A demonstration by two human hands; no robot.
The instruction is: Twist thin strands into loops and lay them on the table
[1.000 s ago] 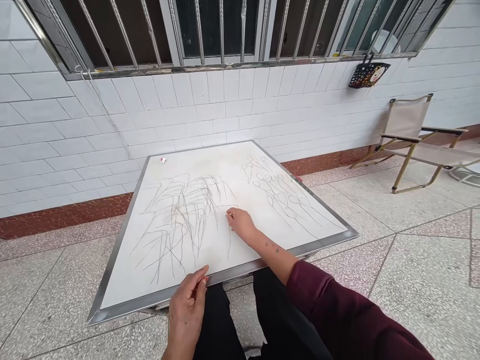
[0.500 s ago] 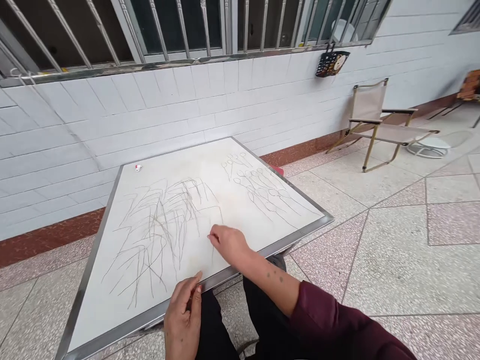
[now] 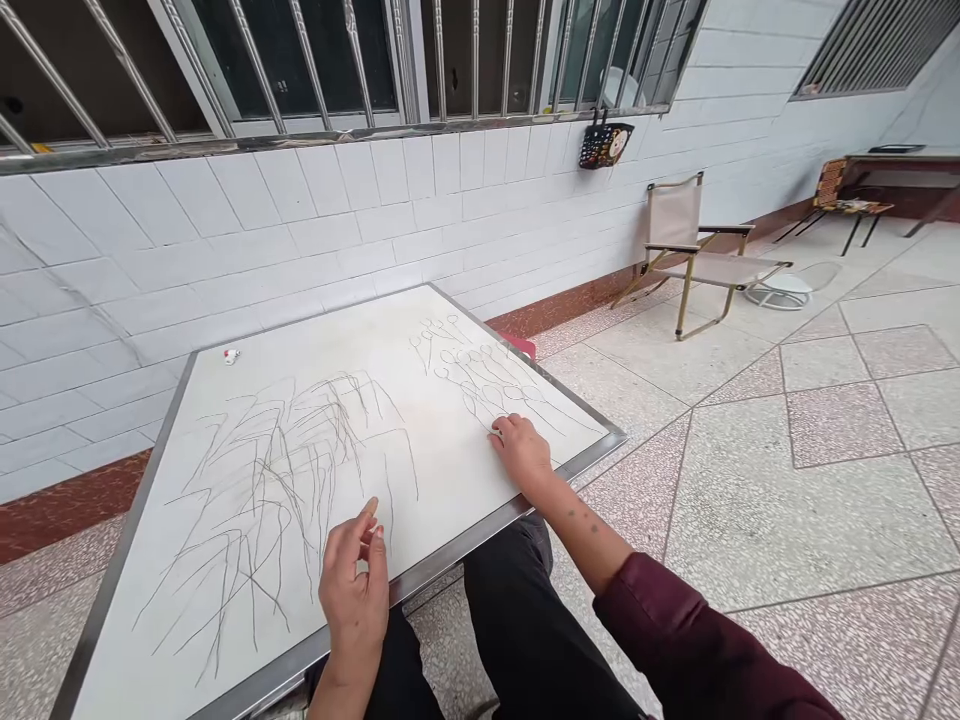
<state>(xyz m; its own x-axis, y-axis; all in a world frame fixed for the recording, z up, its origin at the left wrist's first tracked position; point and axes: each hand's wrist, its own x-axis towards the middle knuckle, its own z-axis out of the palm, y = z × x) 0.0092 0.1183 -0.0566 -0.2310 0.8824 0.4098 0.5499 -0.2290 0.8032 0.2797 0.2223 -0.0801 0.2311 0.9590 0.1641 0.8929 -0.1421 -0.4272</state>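
Observation:
A white board-topped table [image 3: 450, 480] with a grey metal rim carries thin dark lines. Many long, crossing lines [image 3: 262, 480] cover its left part; looped lines with long tails [image 3: 487, 375] lie at the right. My right hand [image 3: 523, 455] is over the right part, beside the looped lines, its fingers pinched together; what they hold, if anything, is too small to make out. Near the front edge, my left hand [image 3: 355, 575] has thumb and fingers bent but apart, with nothing visible between them.
A small white and red object [image 3: 231, 356] sits at the table's far left corner. Behind are a tiled wall [image 3: 337, 240] and barred windows with a dark bag [image 3: 604, 145]. Folding chair [image 3: 675, 225], round white item [image 3: 778, 292] and woven chair [image 3: 832, 190] stand right. Something red [image 3: 521, 346] shows behind the table.
My right hand has moved right across the board to the looped lines. My left hand has lifted a little further over the board, its fingers spread slightly. The view has turned right.

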